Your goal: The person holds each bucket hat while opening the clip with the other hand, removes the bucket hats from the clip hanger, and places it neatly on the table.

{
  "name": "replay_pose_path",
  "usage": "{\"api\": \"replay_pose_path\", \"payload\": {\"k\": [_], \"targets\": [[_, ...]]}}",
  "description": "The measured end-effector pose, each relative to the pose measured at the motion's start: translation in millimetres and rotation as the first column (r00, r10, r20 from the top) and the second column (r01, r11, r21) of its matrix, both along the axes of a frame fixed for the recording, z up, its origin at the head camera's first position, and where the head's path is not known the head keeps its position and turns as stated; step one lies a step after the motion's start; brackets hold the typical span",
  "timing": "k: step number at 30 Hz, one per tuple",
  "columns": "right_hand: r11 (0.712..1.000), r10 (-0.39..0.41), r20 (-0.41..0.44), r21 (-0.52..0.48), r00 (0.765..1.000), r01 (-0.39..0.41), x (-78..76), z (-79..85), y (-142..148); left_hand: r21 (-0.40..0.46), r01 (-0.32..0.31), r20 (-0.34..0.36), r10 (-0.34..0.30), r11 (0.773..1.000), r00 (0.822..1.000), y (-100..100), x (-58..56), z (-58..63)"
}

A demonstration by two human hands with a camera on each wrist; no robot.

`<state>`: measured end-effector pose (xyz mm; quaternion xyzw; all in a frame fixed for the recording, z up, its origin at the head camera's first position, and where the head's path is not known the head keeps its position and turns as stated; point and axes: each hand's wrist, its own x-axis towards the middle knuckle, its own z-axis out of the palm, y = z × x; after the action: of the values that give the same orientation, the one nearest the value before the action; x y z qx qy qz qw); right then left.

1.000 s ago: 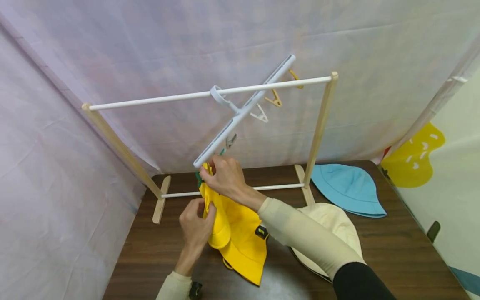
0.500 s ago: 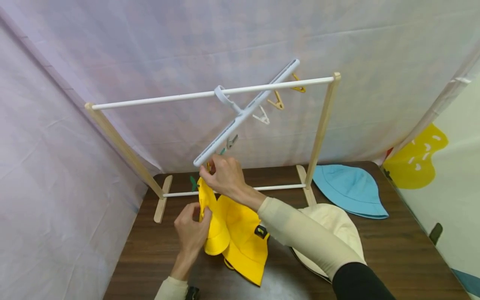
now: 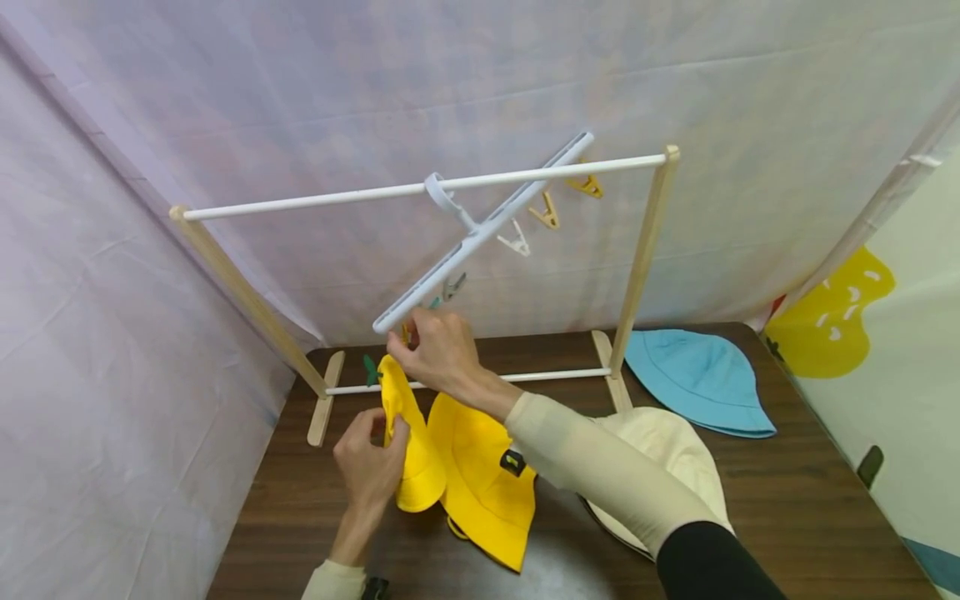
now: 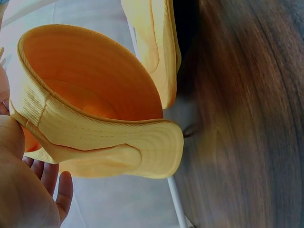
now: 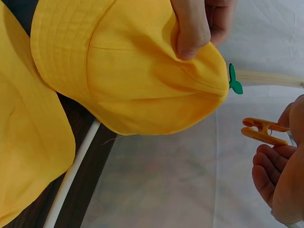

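My left hand pinches a yellow hat near its crown, with the brim hanging down. A green sprout sticks out of the crown's top. The left wrist view looks into the hat's hollow side. Above it, my right hand pinches an orange clip on the near end of a pale clip hanger. A gap shows between that clip and the hat's crown. The hanger's ring loops over the rack's top rail.
A second yellow hat lies right beside the held one, under my right forearm. A cream hat and a blue hat rest on the dark table to the right. Several other clips, one white, dangle from the hanger.
The held hat has moved left and down, its crown coming away from my right hand and the clip. The hanger's near end has shifted slightly left with my right hand.
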<state>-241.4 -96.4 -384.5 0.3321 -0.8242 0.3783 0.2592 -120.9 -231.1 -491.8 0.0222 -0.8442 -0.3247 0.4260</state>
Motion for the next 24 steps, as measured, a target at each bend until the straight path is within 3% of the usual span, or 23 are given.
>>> {"api": "replay_pose_path", "payload": {"k": [13, 24], "targets": [[1.0, 0.008, 0.011, -0.03, 1.0, -0.007, 1.3, 4.6, -5.5, 0.023, -0.034, 0.024, 0.034, 0.999, 0.999, -4.8, 1.5, -0.6], [0.999, -0.027, -0.04, -0.032, 0.999, 0.026, -0.5, 5.2, -2.3, 0.025, -0.035, 0.057, 0.033, 0.999, 0.998, -6.9, 3.0, 1.7]]}}
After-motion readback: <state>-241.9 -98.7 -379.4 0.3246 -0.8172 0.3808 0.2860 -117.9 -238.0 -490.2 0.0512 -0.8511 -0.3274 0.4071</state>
